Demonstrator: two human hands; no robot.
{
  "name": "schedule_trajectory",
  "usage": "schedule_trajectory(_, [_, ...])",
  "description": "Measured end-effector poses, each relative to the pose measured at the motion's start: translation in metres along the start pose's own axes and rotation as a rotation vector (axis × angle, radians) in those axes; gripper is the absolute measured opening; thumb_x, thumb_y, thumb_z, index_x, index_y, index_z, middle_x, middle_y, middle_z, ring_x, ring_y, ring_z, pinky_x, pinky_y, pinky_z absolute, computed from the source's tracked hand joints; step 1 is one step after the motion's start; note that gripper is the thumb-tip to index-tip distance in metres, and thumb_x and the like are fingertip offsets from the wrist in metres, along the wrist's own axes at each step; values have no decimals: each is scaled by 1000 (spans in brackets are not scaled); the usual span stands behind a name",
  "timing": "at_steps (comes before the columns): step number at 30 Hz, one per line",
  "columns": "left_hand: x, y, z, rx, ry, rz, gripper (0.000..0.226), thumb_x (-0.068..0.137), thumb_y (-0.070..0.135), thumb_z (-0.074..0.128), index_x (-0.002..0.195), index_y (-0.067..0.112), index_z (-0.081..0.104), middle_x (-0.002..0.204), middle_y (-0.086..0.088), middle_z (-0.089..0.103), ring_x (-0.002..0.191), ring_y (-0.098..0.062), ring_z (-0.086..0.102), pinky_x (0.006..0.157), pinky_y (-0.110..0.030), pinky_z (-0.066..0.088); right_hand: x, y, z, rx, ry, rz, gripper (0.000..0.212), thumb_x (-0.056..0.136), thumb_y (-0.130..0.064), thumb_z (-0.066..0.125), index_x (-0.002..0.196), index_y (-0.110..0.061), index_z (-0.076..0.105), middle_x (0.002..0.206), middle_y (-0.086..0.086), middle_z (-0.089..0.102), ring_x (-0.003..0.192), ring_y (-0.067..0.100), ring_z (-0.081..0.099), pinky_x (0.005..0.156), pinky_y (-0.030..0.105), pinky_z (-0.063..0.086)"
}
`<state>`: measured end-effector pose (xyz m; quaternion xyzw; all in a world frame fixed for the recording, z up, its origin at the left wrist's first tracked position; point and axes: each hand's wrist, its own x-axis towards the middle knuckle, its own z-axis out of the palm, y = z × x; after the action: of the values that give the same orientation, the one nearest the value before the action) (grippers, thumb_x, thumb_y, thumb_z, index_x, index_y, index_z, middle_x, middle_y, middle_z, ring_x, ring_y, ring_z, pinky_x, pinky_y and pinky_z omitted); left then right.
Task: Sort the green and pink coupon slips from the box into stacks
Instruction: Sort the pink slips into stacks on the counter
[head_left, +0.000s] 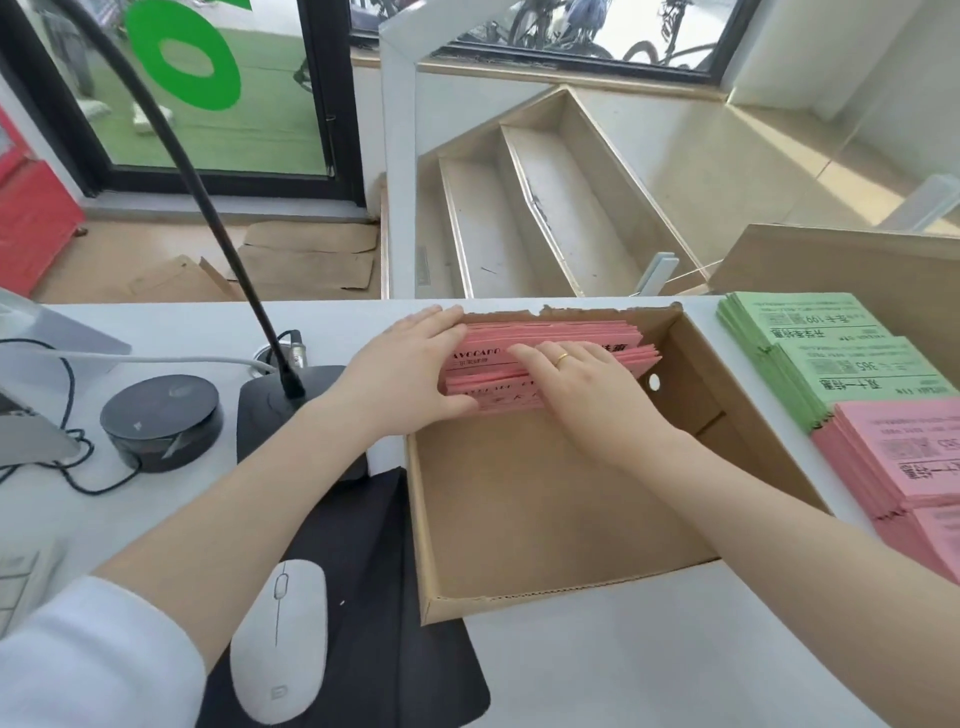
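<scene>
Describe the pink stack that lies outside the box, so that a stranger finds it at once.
Start at the open cardboard box on the white desk. To its right, slip stacks lie in a row. The pink stack comes just nearer than the two green stacks; unlike the pink slips in the box, no hands touch it.
</scene>
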<state>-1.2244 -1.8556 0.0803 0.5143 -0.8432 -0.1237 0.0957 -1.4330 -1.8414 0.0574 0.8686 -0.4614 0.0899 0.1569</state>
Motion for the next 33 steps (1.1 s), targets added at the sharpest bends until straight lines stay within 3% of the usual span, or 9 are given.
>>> schedule_trajectory(5, [0,0,0,40,-19,19,82,82,53,58,146,18,22,157,7,7,144,-11,2,114,-26,8,-1,-2,0,31,-382,136,23,91,-7,44,113,-15,46,104,2,54,90,29,59,57,31,33])
schedule_trajectory(9, [-11,6,5,-110,176,104,50,81,34,68,125,14,54,148,1,33,141,-14,18,112,-24,15,-1,2,-7,32,-313,132,20,90,-5,45,106,-17,46,101,-1,55,89,27,59,55,30,33])
schedule_trajectory(12, [-31,26,5,-514,275,73,9,83,16,67,91,15,65,111,4,65,105,-10,59,91,-23,45,-9,4,-29,42,-219,119,20,92,-12,46,109,-20,48,101,-3,57,90,25,58,55,30,33])
schedule_trajectory(16, [-58,64,-2,-592,386,103,18,84,9,64,98,19,59,86,17,65,68,7,56,64,-4,39,-33,6,-71,181,-25,93,23,91,-24,48,112,-20,56,107,0,63,94,29,58,65,37,48])
schedule_trajectory(19, [-76,93,-6,-508,532,125,17,85,13,61,102,17,63,84,8,68,79,-4,58,66,-7,40,-58,2,-98,335,148,90,28,83,-28,47,101,-14,63,95,5,68,86,32,62,64,41,50])
schedule_trajectory(23, [-112,137,-6,-640,651,88,24,83,16,59,91,39,60,80,31,64,81,9,59,69,-7,46,-104,3,-130,385,363,183,37,74,-46,52,80,-13,66,72,0,67,63,21,55,61,31,45])
schedule_trajectory(26, [-143,174,-5,-799,675,42,36,80,22,58,86,57,58,85,39,63,87,11,61,77,-10,49,-146,14,-148,298,496,251,39,69,-51,58,71,-14,65,62,-5,63,63,18,54,80,27,34])
schedule_trajectory(29, [-174,197,15,-931,612,-10,40,82,17,61,87,57,62,92,28,68,94,0,64,82,-25,53,-194,20,-151,570,405,369,30,63,-44,66,73,-16,65,64,-14,58,64,4,49,74,19,35])
schedule_trajectory(33, [-214,211,58,-1078,531,-140,31,86,6,61,92,36,66,95,10,72,95,-12,66,82,-30,55,-242,6,-134,981,213,448,18,72,-3,73,81,-16,64,76,-14,63,69,-9,55,65,6,39])
